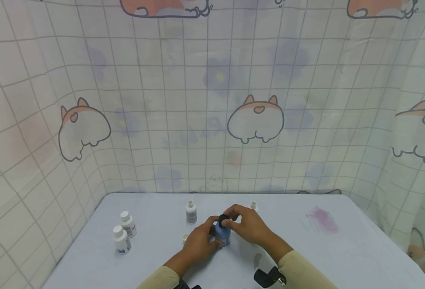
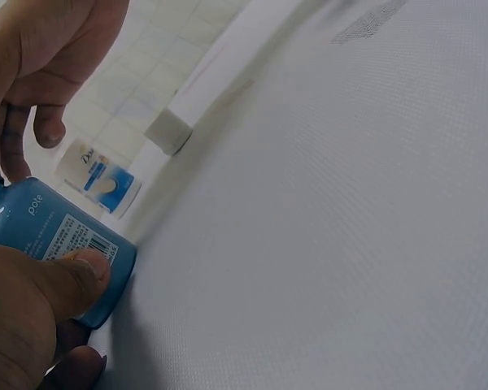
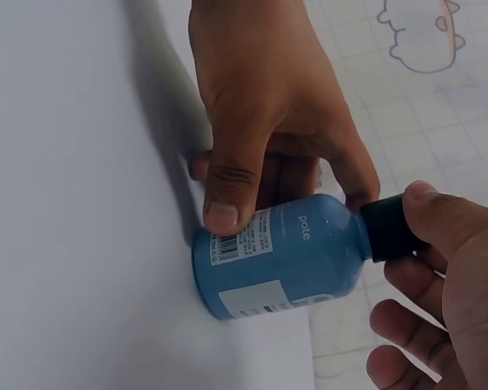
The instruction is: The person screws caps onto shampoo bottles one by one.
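Note:
A blue bottle (image 1: 222, 236) with a black cap (image 3: 390, 228) stands on the table in front of me. My left hand (image 1: 200, 241) grips its body, thumb on the label side, as the right wrist view shows. With thumb and finger, my right hand (image 1: 246, 224) pinches the black cap at the top. The cap sits on the bottle's neck; whether it is loose cannot be told. Behind the hands stands a white bottle (image 1: 191, 212) with an uncovered neck. Another white bottle (image 1: 253, 206) is mostly hidden by my right hand.
Two white bottles with white caps, one nearer (image 1: 121, 241) and one behind it (image 1: 128, 224), stand at the left on the white table (image 1: 154, 233). A small white cylindrical piece (image 2: 169, 132) shows in the left wrist view. A pink stain (image 1: 322, 220) marks the table's right side.

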Motion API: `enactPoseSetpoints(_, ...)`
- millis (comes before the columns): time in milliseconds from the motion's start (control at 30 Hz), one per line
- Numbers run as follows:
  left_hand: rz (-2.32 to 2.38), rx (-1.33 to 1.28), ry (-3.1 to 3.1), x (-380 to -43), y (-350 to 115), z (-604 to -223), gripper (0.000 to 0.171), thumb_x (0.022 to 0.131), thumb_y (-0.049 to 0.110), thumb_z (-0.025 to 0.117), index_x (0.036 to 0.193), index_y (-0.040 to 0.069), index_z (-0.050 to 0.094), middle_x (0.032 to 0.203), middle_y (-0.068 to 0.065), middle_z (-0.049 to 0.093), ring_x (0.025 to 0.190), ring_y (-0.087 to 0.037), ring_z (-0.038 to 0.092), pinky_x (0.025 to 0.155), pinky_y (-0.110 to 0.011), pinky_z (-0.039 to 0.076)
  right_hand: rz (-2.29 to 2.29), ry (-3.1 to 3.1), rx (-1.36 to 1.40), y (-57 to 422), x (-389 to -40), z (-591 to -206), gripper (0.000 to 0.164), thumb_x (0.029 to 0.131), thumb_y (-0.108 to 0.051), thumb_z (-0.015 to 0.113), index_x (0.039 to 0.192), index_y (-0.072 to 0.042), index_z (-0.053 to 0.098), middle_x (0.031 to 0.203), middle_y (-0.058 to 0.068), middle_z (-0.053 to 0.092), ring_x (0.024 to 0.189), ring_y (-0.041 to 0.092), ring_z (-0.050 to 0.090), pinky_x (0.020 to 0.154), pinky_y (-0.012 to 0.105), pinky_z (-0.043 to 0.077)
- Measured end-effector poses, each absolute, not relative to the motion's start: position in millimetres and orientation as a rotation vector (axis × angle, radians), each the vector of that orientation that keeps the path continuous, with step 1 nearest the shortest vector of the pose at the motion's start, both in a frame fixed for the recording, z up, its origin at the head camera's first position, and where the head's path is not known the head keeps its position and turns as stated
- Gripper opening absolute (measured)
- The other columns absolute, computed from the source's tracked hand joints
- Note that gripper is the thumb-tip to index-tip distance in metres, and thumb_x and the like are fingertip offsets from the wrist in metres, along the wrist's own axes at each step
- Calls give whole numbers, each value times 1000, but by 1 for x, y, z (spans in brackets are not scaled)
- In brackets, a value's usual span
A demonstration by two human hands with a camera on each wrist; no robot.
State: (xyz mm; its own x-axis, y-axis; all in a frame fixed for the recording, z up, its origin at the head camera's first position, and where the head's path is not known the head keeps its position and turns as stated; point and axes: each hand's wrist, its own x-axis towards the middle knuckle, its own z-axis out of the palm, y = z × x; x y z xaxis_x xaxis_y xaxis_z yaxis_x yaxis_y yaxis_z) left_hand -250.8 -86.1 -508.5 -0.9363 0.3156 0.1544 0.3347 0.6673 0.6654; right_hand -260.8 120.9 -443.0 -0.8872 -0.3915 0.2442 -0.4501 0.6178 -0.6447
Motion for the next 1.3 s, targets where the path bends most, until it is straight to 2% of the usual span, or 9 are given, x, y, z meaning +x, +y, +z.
enactPoseSetpoints(167,-1150,-546,-2844,-250,-86,-507,73,85,21,85,147,20,47,122,-7,70,114,-27,67,97,-54,50,1115,-2765,695,120,-261,-445,37,92,-44,76,119,-20,69,103,-9,67,101,19,63,80,40,51)
enactPoseSetpoints(367,-1130,-549,-2839,-251,-86,-506,73,85,22,85,147,20,47,122,-6,70,113,-26,67,96,-53,51,1086,-2763,781,122,-261,-443,36,98,-32,71,131,-19,68,116,-4,70,110,19,64,84,41,55)
enactPoseSetpoints(500,-1114,-549,-2837,-251,-86,-507,73,85,22,85,147,20,46,122,-6,70,113,-26,67,97,-52,51,1051,-2765,796,122,-263,-443,29,98,-30,71,125,-19,70,109,-7,70,105,21,64,82,40,53)
enactPoseSetpoints(700,-1119,-540,-2841,-251,-85,-506,74,84,22,85,147,20,47,122,-7,70,113,-27,67,97,-53,51,1047,-2767,752,121,-262,-441,30,93,-36,76,118,-19,69,103,-9,68,100,23,64,80,41,50)
enactPoseSetpoints(800,-1131,-533,-2845,-250,-85,-505,73,84,21,86,146,19,48,121,-7,70,113,-27,67,97,-53,51,1032,-2782,762,121,-261,-440,33,95,-37,74,123,-19,69,109,-6,69,100,20,64,78,38,52)
enactPoseSetpoints(933,-1131,-529,-2851,-250,-84,-506,72,84,21,85,146,20,48,123,-7,70,114,-27,67,98,-52,51,1017,-2792,807,122,-261,-440,33,100,-30,69,131,-20,68,120,-2,69,96,14,62,72,31,52)
enactPoseSetpoints(1033,-1127,-532,-2844,-251,-84,-505,72,84,21,86,146,20,48,123,-7,70,114,-27,67,97,-52,51,1017,-2784,829,123,-262,-440,30,101,-27,68,130,-19,70,117,-3,70,93,13,62,70,28,51)
enactPoseSetpoints(1167,-1131,-531,-2839,-251,-84,-505,72,84,21,86,146,20,48,122,-8,70,113,-27,67,96,-53,51,1031,-2779,794,122,-262,-439,28,98,-32,72,122,-19,70,106,-8,69,97,18,64,74,30,51)
enactPoseSetpoints(1300,-1130,-531,-2838,-251,-83,-505,73,83,21,86,146,19,48,122,-8,70,112,-27,68,96,-53,51,1061,-2788,752,122,-262,-439,31,94,-38,76,118,-19,69,103,-10,68,100,22,64,77,35,51)
